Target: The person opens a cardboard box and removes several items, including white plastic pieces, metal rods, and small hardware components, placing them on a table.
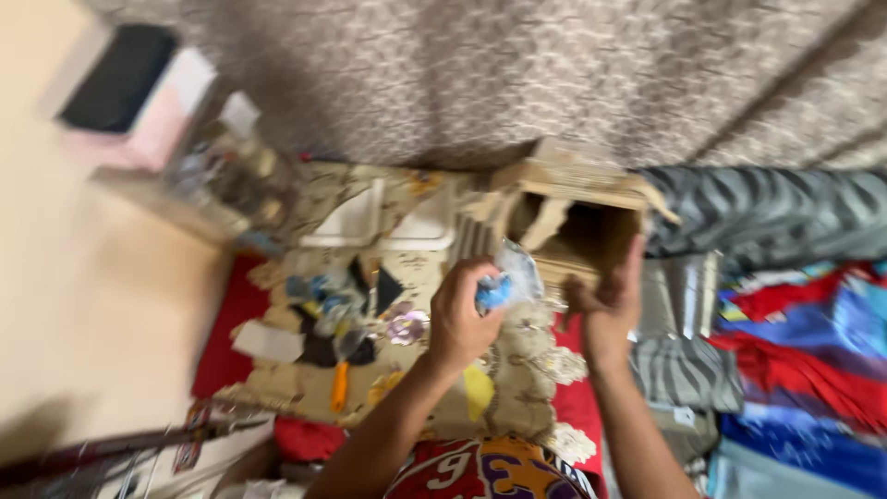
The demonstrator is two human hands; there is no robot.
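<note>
Left hand (462,314) grips a clear bag (513,277); right hand (605,310) holds one wooden box (573,222); two white trays (388,217), perhaps, behind on the cloth (527,370).

Two white trays (388,220) lie side by side on a beige patterned cloth (527,365), with dark scraps (323,346), an orange tool (340,386) and a small disc (407,326) scattered just below them. A grey striped pillow (767,212) and red-and-blue bedding (813,360) lie to the right; the view is blurred.
</note>
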